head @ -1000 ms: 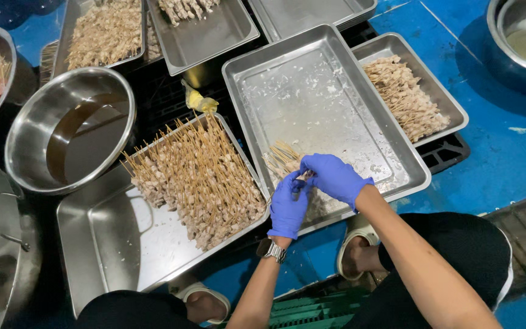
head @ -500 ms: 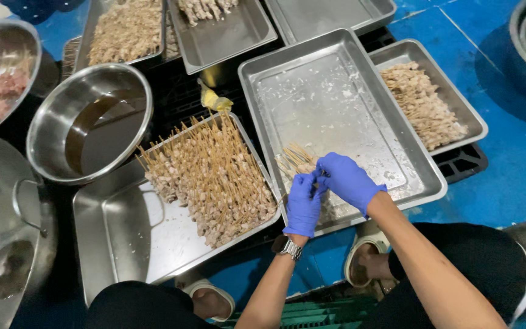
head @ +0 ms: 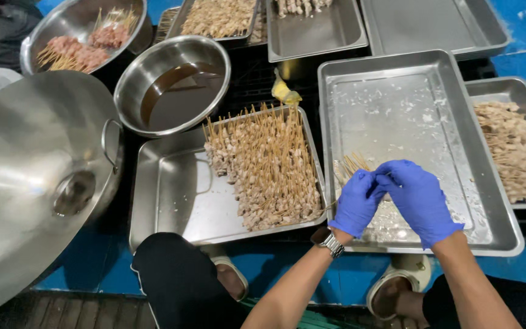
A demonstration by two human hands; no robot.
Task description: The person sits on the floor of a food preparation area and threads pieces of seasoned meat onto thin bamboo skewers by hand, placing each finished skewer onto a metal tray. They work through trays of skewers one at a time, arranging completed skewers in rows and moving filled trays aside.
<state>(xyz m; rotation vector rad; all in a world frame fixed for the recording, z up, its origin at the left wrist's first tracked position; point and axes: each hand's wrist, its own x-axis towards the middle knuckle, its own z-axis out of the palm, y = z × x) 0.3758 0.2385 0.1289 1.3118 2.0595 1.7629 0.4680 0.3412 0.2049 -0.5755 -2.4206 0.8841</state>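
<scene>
Both my hands wear blue gloves and meet over the near edge of a large steel tray (head: 452,73). My left hand (head: 355,202) and my right hand (head: 418,198) pinch the same small bundle of wooden skewers (head: 353,164), whose sticks fan out up and to the left. Bits of coating are scattered over the tray's floor. Left of it, another steel tray (head: 171,201) holds a dense pile of meat skewers (head: 266,167).
A steel bowl of brown liquid (head: 175,85) stands behind the skewer tray. A big pot lid (head: 25,176) fills the left. A bowl of raw skewers (head: 80,45) is at far left. Trays of coated skewers (head: 512,146) sit at right and behind. My knees and sandals are below.
The view has shifted, so the trays sit further right in the picture. My hands have stayed together on the skewer bundle at the tray's near edge.
</scene>
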